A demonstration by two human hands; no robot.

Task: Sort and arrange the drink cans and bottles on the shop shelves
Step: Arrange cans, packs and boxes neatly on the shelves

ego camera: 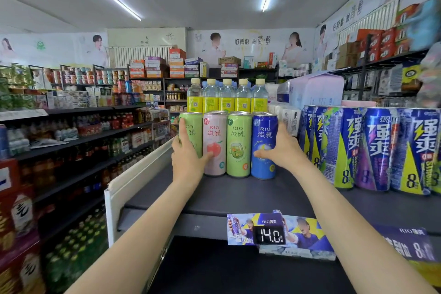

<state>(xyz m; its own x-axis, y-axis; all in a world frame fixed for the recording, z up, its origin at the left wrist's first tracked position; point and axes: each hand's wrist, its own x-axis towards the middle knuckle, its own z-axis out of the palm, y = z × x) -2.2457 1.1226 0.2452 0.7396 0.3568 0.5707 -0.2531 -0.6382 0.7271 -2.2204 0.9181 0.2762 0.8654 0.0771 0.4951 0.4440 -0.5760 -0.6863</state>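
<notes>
On the top shelf (238, 193), far centre: four tall cans in a row, both hands on the end cans.

We see the left hand (188, 155) curled round the left green can (194, 131), thumb reaching onto the pink can (214, 143); the right hand (281, 148) wraps the blue can (263, 143). The second green can (238, 145) stands between, touching its neighbours. We judge these cans stiff, fairly heavy if full, smooth and top-heavy; hold mid-body. Yellow-label bottles (226, 100) stand behind; purple cans (372, 148) lie right.
</notes>
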